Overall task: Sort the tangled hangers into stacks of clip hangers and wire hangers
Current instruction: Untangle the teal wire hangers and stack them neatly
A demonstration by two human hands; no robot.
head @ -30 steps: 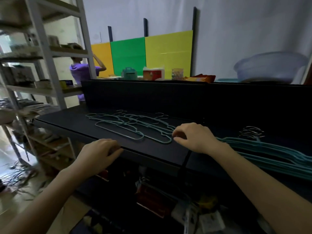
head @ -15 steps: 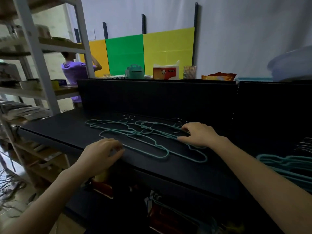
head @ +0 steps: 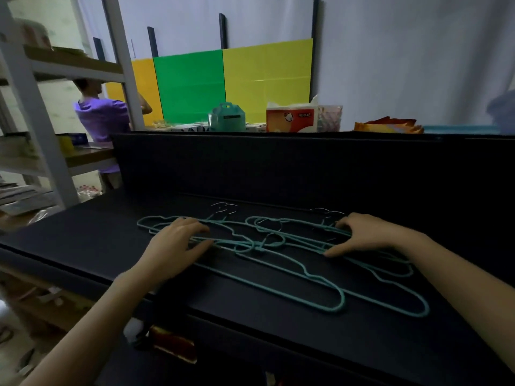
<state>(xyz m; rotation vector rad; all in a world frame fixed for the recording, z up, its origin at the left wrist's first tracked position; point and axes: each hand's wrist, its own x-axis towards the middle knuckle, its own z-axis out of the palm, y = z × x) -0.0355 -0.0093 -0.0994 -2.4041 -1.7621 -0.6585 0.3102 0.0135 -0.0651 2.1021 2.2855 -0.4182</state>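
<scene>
Nearest the camera, two bare forearms reach in from the lower corners over the front edge of a black shelf, with a red packet just visible beneath that edge. On the shelf top lies the tangle of teal wire hangers, their loops crossing one another and spreading from the middle of the surface out to the right. The left hand lies flat on the left end of the tangle, fingers spread and nearly straight, pressing on the wires. The right hand rests on the right part, fingers arched with the tips down on the wires and the thumb stretched flat along one. Beyond the hands, the metal hooks point toward the black back panel. Behind the panel stand a teal box, a tissue box and an orange packet, backed by green and yellow boards. Far left, past a white rack, stands a person in a purple shirt.
</scene>
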